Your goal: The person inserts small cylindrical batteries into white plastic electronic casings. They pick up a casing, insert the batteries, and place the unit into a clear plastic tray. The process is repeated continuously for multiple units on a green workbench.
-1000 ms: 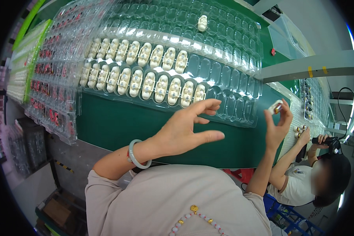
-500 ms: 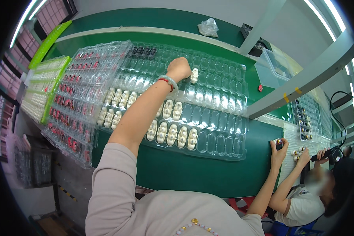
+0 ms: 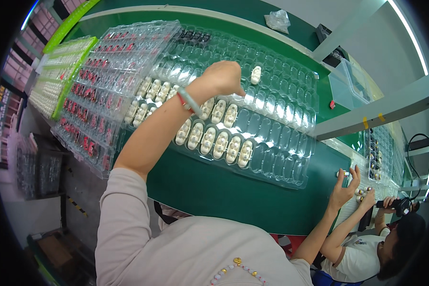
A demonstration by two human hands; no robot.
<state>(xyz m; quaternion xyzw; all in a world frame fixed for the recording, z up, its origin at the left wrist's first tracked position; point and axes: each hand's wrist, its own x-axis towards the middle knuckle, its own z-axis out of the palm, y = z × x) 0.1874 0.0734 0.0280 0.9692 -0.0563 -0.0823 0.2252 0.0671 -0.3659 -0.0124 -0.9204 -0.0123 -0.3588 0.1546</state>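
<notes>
My left hand, its fingers curled, hovers over the middle of a clear plastic tray with rows of oval pockets. What its fingers hold, if anything, is hidden beneath the hand. Just right of it, a cream-white oval piece sits in a far pocket by itself. More such oval pieces fill part of the two near rows, some covered by my left forearm. At the right, my right hand has a small white-and-dark piece at its thumb, other fingers spread. Its grip shows only in part.
Left stand trays with red parts and a green-edged tray of white parts. Dark pieces lie in the far left pockets. A clear bin and metal post stand right. A co-worker works beside my right arm.
The view has shifted. My left hand has drawn back nearer across the tray, away from the lone white piece. My right hand's fingers have spread, and the piece there shows a different, whiter side.
</notes>
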